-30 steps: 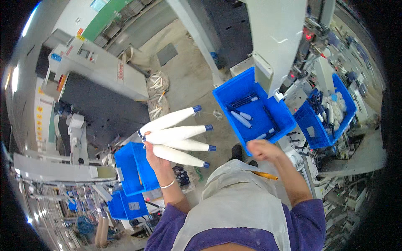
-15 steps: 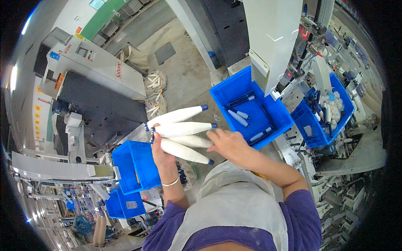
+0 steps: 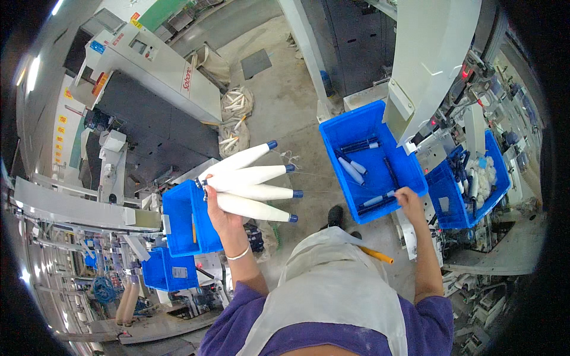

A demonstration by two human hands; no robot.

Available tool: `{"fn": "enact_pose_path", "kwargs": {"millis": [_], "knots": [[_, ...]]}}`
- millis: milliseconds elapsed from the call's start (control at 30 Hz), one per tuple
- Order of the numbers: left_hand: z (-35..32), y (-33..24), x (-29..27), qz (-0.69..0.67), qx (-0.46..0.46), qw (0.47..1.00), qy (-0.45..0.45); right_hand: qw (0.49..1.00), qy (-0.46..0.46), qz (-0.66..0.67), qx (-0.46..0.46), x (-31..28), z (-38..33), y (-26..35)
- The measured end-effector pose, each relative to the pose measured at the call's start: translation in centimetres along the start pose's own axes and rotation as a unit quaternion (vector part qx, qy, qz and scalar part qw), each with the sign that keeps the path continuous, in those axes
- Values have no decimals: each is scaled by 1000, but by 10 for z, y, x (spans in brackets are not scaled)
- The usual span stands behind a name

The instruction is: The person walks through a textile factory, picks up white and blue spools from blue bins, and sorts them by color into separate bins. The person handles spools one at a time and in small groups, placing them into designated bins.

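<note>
Several white yarn bobbins (image 3: 252, 177) with dark blue tube ends fan out to the right from my left hand (image 3: 222, 216), which is closed around their gathered left ends. Fine loose threads (image 3: 312, 174) trail rightward from the bobbin tips and fade from sight near the blue bin. My right hand (image 3: 409, 203) is at the near right rim of that blue bin (image 3: 371, 113), fingers curled together; what they pinch is too small to make out. Inside the bin lie dark tubes and a few bobbins (image 3: 351, 171) with little pale yarn.
Another blue bin (image 3: 442, 178) at the right holds tubes and white fluff. Two blue bins (image 3: 178, 204) (image 3: 157, 268) stand at the left beside machinery. Sacks of bobbins (image 3: 236, 102) sit on the floor ahead. A yellow-orange tube (image 3: 377, 255) sticks out at my apron (image 3: 326, 291).
My right hand has moved away from the bobbin tips, rightward to the bin's rim. My left hand still holds the bobbins, now more spread out. The whole view has shifted somewhat.
</note>
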State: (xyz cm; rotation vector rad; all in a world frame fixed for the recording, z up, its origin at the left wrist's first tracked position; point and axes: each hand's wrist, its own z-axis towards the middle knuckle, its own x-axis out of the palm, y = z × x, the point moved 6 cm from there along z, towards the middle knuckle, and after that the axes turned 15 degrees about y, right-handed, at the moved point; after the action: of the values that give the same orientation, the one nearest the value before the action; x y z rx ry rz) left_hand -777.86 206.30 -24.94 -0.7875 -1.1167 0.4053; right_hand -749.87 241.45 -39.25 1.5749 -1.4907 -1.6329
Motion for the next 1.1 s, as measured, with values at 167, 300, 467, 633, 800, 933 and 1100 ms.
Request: {"fn": "enact_pose_path", "kwargs": {"millis": [167,300,467,633,800,933,1100], "knots": [[1,26,31,-8,-3,1000,-21,838,402,340,-146,131,-1,93],[0,43,59,1,-2,1000,-7,588,415,691,-76,205,13,171],[3,33,60,28,21,999,-17,698,370,607,-88,161,1,121],[6,8,40,32,45,997,-48,770,-179,613,3,8,-47,-53],[17,22,40,8,13,1000,-14,911,-67,382,143,-3,-52,-107],[30,33,41,-8,-33,998,56,990,-13,117,76,16,-42,-106],[49,33,23,354,-86,924,116,943,-175,-148,242,-11,-110,-171]]}}
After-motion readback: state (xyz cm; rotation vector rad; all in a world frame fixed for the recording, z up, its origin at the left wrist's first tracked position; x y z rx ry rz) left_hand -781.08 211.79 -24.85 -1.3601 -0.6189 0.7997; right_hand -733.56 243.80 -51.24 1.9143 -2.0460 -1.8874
